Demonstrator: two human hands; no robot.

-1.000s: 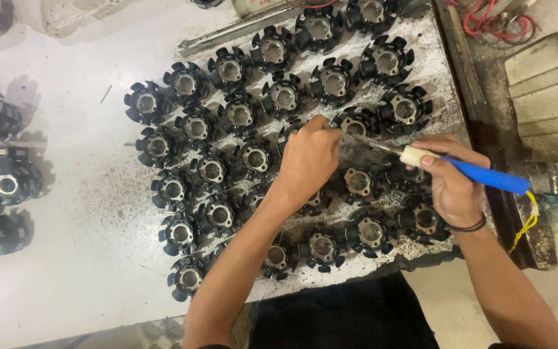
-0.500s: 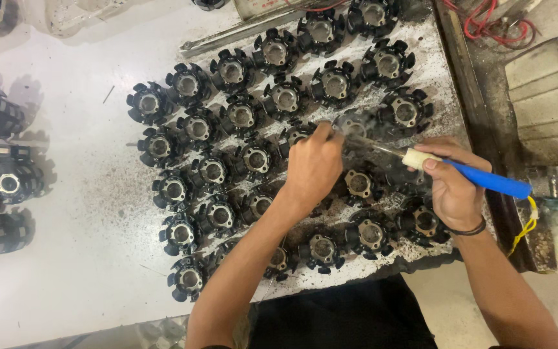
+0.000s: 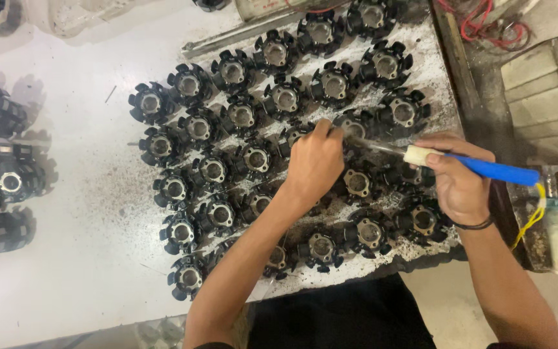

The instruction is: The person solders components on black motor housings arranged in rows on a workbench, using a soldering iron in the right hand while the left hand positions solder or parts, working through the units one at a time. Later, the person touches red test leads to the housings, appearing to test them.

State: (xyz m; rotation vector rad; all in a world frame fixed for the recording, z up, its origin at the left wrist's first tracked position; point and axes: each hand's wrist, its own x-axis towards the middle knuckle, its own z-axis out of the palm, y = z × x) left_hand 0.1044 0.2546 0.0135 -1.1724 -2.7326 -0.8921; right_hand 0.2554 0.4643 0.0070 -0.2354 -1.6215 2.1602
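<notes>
Risk, tip: the thin metal tip of the tool (image 3: 382, 147) is laid close to the left hand's fingertips (image 3: 323, 129); a slip of either hand could bring tip and skin together. Whether the tip is hot cannot be told.
Risk, neighbours: the black finned parts are packed edge to edge, so a nudge from the left wrist could shift the parts beneath it and upset the rows.
Risk, cord: a yellow cord (image 3: 531, 216) hangs from the rear of the tool, beyond the right hand towards the worktop's edge; a snag there could jerk the tip off its mark.
Left hand (image 3: 314, 165): curled, fingers bent down and pressed on a part (image 3: 354, 128) that lies just ahead of it; nothing is lifted. How tightly the part is pinched cannot be seen, since the fingers hide it.
Right hand (image 3: 456, 187): closed round the tool where the pale collar (image 3: 416, 154) meets the blue handle (image 3: 498, 171), held like a pen; a dark band is worn at the wrist.
Part worked on: at the left fingertips, between the two hands, in the far rows of the cluster.
Other parts: spread to the left of and behind the left hand, and under both forearms.
Worktop (image 3: 66, 258): white, speckled with dark grit around the parts; more dark parts (image 3: 1, 187) are stacked well to the left of the left hand.
</notes>
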